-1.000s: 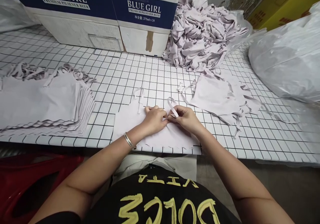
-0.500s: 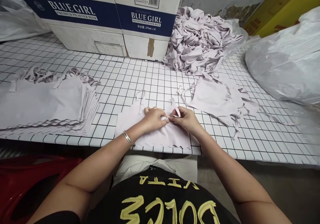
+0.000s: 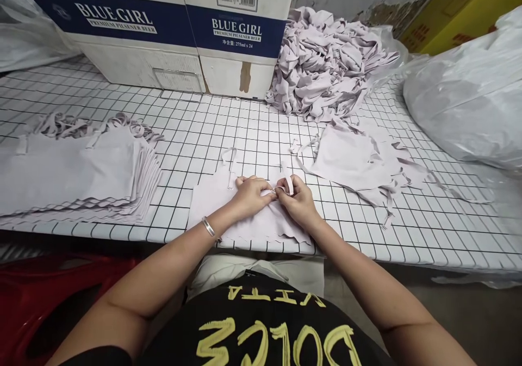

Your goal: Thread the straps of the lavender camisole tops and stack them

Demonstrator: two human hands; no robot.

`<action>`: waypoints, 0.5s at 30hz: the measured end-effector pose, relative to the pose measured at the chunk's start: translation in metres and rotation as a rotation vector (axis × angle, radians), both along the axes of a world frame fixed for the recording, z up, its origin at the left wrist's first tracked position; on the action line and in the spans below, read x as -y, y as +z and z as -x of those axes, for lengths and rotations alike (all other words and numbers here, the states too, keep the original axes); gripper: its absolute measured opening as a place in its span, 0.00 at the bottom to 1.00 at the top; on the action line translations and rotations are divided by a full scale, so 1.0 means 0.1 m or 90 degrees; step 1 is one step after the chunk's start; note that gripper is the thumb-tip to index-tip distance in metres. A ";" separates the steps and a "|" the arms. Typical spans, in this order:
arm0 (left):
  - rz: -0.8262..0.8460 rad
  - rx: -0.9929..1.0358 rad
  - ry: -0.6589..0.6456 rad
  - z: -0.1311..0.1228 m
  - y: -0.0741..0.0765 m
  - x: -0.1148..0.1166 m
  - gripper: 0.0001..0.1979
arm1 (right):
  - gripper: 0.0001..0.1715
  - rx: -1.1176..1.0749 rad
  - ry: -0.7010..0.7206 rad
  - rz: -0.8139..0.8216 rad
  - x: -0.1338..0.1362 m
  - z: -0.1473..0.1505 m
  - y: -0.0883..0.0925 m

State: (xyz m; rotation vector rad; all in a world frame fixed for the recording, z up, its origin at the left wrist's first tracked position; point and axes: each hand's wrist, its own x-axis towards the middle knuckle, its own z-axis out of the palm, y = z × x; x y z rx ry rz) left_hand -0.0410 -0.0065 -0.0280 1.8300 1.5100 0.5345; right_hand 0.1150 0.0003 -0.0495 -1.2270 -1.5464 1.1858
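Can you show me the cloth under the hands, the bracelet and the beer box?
Cloth (image 3: 261, 226): head view, its near part.
Bracelet (image 3: 208, 226): head view, its silver band.
Beer box (image 3: 175, 29): head view, its blue stripe.

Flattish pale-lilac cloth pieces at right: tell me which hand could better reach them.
Right hand, probably: nearer those pieces; the left hand lies farther across. Both pinch pale-lilac cloth.

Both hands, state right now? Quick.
Left hand: closed, pinching the garment beside the strap.
Right hand: closed, pinching at that strap's lower end.

Open tabletop (image 3: 248, 132) beyond hands (image 3: 250, 196) (image 3: 300, 202), carton (image 3: 134, 45) behind, cloth stack (image 3: 73, 170) left, garments (image 3: 346, 159) right
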 end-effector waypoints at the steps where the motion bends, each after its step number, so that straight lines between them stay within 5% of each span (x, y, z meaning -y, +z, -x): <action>1: -0.010 -0.022 -0.013 0.01 0.01 0.01 0.08 | 0.11 -0.024 0.005 0.030 -0.05 0.00 0.02; 4: -0.114 -0.098 -0.036 0.13 0.06 0.17 0.19 | 0.23 -0.070 0.005 0.082 -0.25 -0.08 0.18; 7: -0.208 -0.207 0.037 0.44 0.11 0.50 0.22 | 0.22 0.118 -0.018 0.053 -0.36 -0.30 0.42; 11: -0.108 -0.383 0.289 0.94 0.10 0.95 0.22 | 0.21 0.507 -0.023 0.075 -0.08 -0.64 0.57; 15: -0.008 -0.373 0.281 1.17 0.07 1.14 0.13 | 0.19 0.549 0.068 0.149 0.34 -0.79 0.49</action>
